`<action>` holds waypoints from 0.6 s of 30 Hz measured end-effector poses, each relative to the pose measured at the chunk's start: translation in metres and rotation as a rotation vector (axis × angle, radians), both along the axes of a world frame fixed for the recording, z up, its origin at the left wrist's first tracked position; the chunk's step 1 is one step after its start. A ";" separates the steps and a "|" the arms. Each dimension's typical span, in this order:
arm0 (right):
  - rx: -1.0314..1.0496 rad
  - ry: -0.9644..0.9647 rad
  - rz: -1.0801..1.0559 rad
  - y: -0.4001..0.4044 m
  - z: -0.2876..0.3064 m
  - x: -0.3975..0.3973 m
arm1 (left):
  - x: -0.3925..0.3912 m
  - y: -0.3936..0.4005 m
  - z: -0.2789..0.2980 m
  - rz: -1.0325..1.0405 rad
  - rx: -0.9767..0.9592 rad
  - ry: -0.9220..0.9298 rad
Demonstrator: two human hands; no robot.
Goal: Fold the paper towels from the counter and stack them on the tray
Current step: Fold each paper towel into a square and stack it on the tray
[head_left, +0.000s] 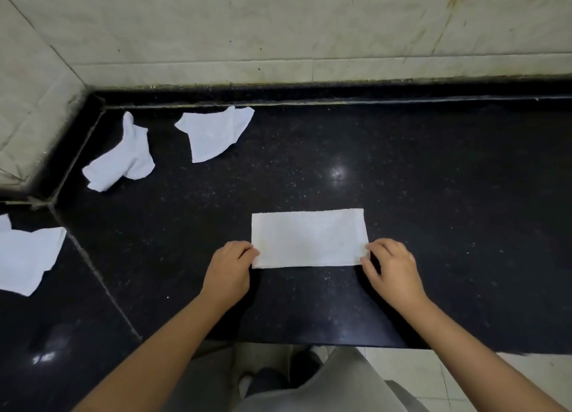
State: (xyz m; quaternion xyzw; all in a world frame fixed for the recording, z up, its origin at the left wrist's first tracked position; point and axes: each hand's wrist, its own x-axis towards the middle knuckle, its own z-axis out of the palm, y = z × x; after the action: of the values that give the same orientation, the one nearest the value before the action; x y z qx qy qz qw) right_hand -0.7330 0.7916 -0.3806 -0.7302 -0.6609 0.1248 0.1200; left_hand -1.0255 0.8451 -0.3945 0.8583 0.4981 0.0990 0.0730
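A white paper towel (309,238), folded into a flat rectangle, lies on the black counter (433,195) in front of me. My left hand (230,270) pinches its near left corner with curled fingers. At the near right corner, my right hand (391,269) pinches the towel's edge the same way. Three more crumpled paper towels lie loose: one at the back middle (213,133), one at the back left (119,161), one at the far left edge of the view (24,257). No tray is in view.
A tiled wall (278,24) rises behind the counter and wraps round the left corner. The counter's front edge runs just below my forearms, with pale floor tiles (433,377) beneath.
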 end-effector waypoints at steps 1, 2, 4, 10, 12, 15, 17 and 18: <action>-0.051 0.000 -0.111 0.003 0.004 -0.003 | 0.009 0.003 0.002 -0.002 0.019 -0.011; -0.141 -0.030 -0.196 0.006 0.007 -0.007 | 0.020 0.007 0.006 0.008 0.026 -0.009; -0.279 -0.100 -0.264 0.013 0.010 -0.013 | 0.051 0.017 0.013 0.053 -0.031 0.008; -0.408 -0.078 -0.352 0.026 0.011 -0.028 | 0.105 0.025 -0.004 0.240 -0.368 0.195; -0.409 -0.046 -0.402 0.027 0.011 -0.031 | 0.104 0.023 -0.011 0.250 -0.345 0.207; -0.389 -0.008 -0.439 0.026 0.011 -0.037 | 0.103 0.020 -0.015 0.239 -0.320 0.205; -0.339 0.044 -0.443 0.026 0.012 -0.037 | 0.105 0.020 -0.016 0.226 -0.327 0.201; -0.303 0.096 -0.444 0.027 0.013 -0.035 | 0.106 0.020 -0.016 0.223 -0.329 0.196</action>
State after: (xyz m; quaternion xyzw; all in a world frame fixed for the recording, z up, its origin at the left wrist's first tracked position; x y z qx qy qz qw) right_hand -0.7682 0.8183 -0.3680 -0.8602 -0.4519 0.2271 0.0650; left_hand -0.9194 0.8654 -0.4103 0.7798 0.6043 -0.0603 0.1519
